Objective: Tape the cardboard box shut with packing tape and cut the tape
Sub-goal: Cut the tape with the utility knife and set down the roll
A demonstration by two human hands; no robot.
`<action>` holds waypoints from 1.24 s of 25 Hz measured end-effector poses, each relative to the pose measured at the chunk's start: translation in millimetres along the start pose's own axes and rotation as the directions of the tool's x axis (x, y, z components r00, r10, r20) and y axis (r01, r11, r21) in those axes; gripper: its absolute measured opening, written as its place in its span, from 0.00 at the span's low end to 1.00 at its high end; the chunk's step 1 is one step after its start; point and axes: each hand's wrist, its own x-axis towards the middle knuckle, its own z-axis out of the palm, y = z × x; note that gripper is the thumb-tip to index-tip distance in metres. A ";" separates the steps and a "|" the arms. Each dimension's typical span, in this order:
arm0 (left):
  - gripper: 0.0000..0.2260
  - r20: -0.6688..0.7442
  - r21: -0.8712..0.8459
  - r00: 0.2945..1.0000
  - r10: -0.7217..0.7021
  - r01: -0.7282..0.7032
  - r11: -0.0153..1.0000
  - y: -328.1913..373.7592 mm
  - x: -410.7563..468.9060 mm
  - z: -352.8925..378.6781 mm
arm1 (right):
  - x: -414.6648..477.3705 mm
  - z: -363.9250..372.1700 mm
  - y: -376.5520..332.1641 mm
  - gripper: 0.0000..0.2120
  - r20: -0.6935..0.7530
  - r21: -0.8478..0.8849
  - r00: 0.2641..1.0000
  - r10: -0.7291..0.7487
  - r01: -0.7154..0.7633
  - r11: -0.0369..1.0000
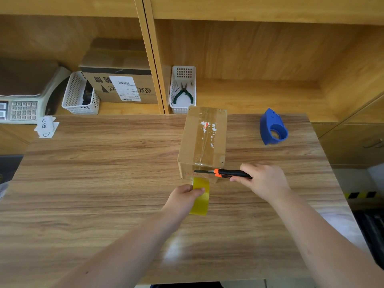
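Left hand [186, 196] grips the tape roll [200, 196] just below the box [202, 140], mid-counter [104, 163]; right hand [264, 179] clamps the knife [223, 173], blade across the box's near face. Keep the tape taut and slice sideways in one stroke, away from the fingers.

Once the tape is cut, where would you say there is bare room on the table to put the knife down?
The table is bare left of the box, and between the box and the blue dispenser. The near edge is open too. It is crowded at the box's near end, where both hands, the knife and tape roll meet.
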 end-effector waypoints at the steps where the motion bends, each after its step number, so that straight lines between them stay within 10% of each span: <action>1: 0.08 -0.005 -0.008 1.000 0.001 -0.001 1.000 0.1 0.1 -0.6 | 0.9 2.1 -1.9 0.25 0.002 0.000 1.000 0.003 -0.003 1.000; 13: 0.15 -0.047 -0.028 0.999 -0.018 0.017 0.999 -10.7 2.1 -4.8 | -9.6 3.3 -9.2 0.25 0.081 -0.012 0.996 0.036 -0.036 0.999; 20: 0.08 -0.060 0.300 0.995 0.084 -0.063 0.952 -28.5 3.1 -19.3 | -58.4 14.2 -21.0 0.17 0.383 0.125 0.846 0.372 -0.446 0.886; 31: 0.14 0.249 0.965 0.923 0.291 -0.264 0.009 -79.2 19.5 -29.2 | -101.4 79.3 -81.0 0.10 0.617 0.283 0.508 0.601 -0.856 0.433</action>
